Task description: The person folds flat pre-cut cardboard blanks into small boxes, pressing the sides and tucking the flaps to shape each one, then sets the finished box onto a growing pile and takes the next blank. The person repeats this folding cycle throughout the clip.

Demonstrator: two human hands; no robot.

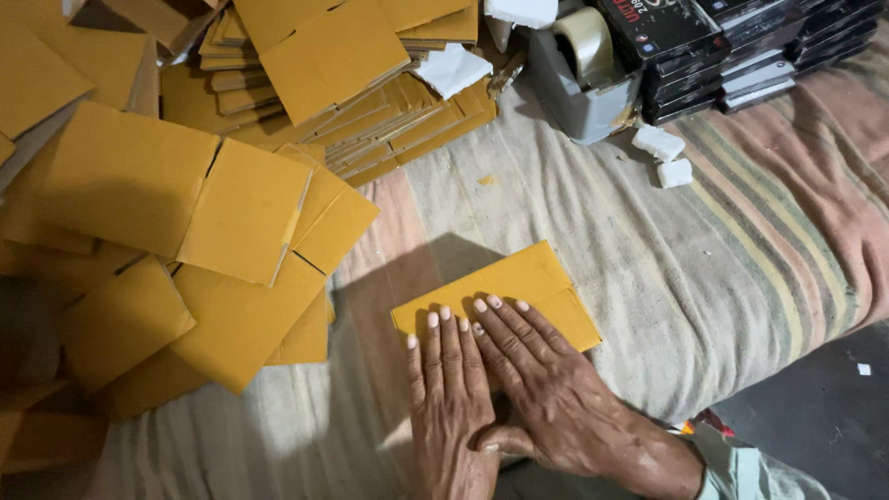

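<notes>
A flattened yellow-brown cardboard box (519,282) lies on the striped cloth (704,268) in front of me. Both my hands press flat on its near part, fingers straight and close together. My left hand (449,398) lies on the box's left half. My right hand (546,389) crosses in from the right, its fingers beside and partly over the left hand's. Neither hand grips anything.
A big heap of flat cardboard boxes (185,213) fills the left and top left. At the top stand a grey tape dispenser (588,79), stacked dark packages (741,46) and two small white blocks (665,156). Dark floor (824,407) shows bottom right.
</notes>
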